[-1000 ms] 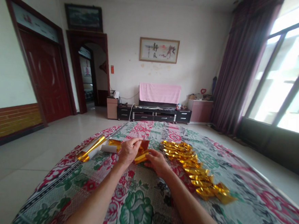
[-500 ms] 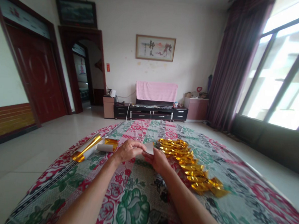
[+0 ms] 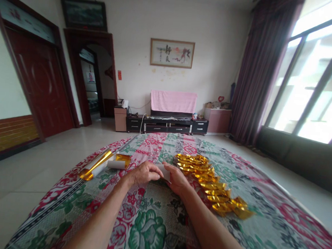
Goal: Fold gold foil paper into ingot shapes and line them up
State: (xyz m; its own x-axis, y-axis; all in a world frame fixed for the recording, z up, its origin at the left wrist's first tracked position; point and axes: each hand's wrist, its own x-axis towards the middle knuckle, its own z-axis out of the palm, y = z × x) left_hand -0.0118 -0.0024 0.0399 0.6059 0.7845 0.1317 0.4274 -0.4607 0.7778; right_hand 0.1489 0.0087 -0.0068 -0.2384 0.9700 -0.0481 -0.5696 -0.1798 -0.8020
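Between my two hands is a small piece of paper (image 3: 165, 173), its pale side showing. My left hand (image 3: 145, 173) pinches its near left edge with thumb and fingers. Closed on the right side of the paper, my right hand (image 3: 177, 178) has its thumb along the top. Just right of my hands lie several shiny gold folded paper ingots (image 3: 208, 176) in overlapping rows. To the left rest curled gold foil sheets (image 3: 97, 166) with white backs, and a rolled piece (image 3: 116, 164) beside them.
A flowered cloth (image 3: 147, 229) covers the surface under my hands. Beyond it stand a low black TV cabinet (image 3: 179, 130) and a pink cloth (image 3: 173, 101) draped over a screen. Windows and a purple curtain (image 3: 262, 66) are on the right, a red door (image 3: 44, 82) on the left.
Both hands have shifted slightly on the paper. It has tilted and shows less of its pale face, and my right thumb has come over its top. The ingots and foil stay put.
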